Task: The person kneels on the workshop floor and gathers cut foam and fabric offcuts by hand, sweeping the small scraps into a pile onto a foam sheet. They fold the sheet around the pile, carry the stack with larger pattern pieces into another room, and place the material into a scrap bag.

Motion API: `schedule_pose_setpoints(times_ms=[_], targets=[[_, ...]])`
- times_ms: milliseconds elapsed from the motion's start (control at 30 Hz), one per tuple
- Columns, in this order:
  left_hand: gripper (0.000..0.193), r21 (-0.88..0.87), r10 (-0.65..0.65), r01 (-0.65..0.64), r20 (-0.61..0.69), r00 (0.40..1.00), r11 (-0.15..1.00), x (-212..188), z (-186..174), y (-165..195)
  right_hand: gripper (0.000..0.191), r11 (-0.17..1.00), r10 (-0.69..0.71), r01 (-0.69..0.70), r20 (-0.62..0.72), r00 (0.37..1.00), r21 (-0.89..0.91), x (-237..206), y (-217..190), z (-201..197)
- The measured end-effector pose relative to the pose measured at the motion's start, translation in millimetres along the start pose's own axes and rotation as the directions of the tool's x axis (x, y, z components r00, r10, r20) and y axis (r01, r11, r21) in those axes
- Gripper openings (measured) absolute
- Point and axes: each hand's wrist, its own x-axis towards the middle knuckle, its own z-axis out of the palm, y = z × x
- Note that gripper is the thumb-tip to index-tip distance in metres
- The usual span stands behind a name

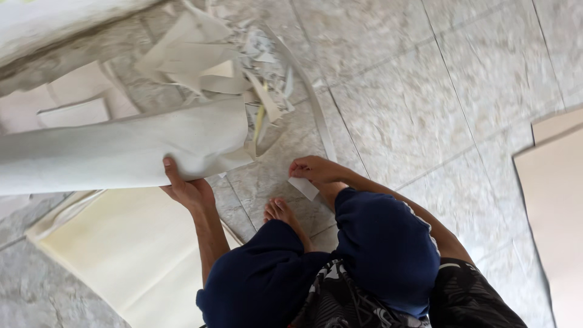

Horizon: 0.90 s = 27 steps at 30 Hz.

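I sit on a tiled floor with my knees bent and a bare foot (280,212) in front of me. My left hand (185,185) grips the lower edge of a large grey-white rolled sheet (115,149) that stretches off to the left. My right hand (316,170) holds a small white scrap of paper (303,187) just above the floor, beside my knee.
A cream sheet (121,249) lies flat on the floor under the roll. A heap of cut white strips and scraps (212,61) is piled further back. A beige board (555,206) lies at the right edge. Grey marbled tiles (425,103) fill the middle.
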Motion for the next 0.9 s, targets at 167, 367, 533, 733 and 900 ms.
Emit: schedule_pose_setpoints(times_ms=[167, 367, 533, 733, 900], targets=[[0.067, 0.051, -0.146, 0.140, 0.156, 0.977, 0.989, -18, 10, -55, 0.025, 0.987, -0.142, 0.153, -0.190, 0.972, 0.046, -21, 53, -15], [0.074, 0.115, -0.199, 0.178, 0.214, 0.956, 0.977, -29, 22, -108, 0.036, 0.971, 0.222, -0.150, -0.478, 0.850, 0.183, -69, 102, -11], [0.072, 0.152, -0.167, 0.130, 0.264, 0.950, 0.980, -27, 24, -115, 0.041, 0.952, 0.275, -0.160, -0.497, 0.823, 0.262, -83, 117, -5], [0.071, 0.091, -0.117, 0.096, 0.274, 0.954, 0.991, -26, 12, -87, 0.044, 0.980, 0.160, -0.083, -0.479, 0.863, 0.179, -62, 91, -27], [0.058, 0.153, -0.067, 0.050, 0.105, 0.992, 0.987, -19, 2, -59, 0.049, 0.997, -0.008, 0.037, -0.416, 0.909, 0.061, -6, 2, -60]])
